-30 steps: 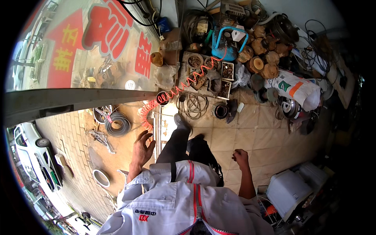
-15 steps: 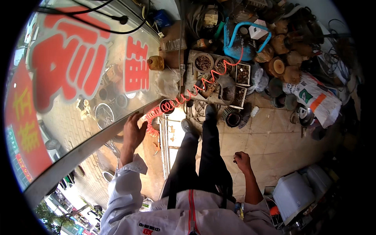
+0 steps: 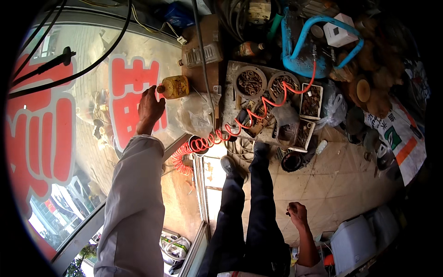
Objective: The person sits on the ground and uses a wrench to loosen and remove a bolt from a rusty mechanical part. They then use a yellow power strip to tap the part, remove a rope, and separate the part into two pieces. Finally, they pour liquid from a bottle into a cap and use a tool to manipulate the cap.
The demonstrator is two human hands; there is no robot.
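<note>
My left hand (image 3: 151, 110) reaches far forward along the window, fingers stretched out and apart, with nothing visible in it. Its fingertips are close to the cap of a plastic bottle of yellow-brown liquid (image 3: 176, 87) lying on its side; I cannot tell whether they touch. Beside the bottle is a crumpled clear plastic bag (image 3: 196, 113). My right hand (image 3: 297, 214) hangs low over the tiled floor with its fingers curled in; whatever they may hold is hidden. A red coiled air hose (image 3: 226, 133) runs from below the left hand to a blue metal tank (image 3: 302, 64).
Round tins of bolts (image 3: 249, 82) and white trays of small parts (image 3: 311, 100) stand on a low bench. An empty clear bottle (image 3: 203, 54) lies farther back. Black cables (image 3: 69, 85) hang across the upper left. A white sack (image 3: 406, 138) leans at the right. Grey bins (image 3: 353, 242) are lower right.
My left hand has moved forward from beside the red coiled hose to the yellow-brown bottle's cap. The view has shifted; my right hand stays low with curled fingers.
</note>
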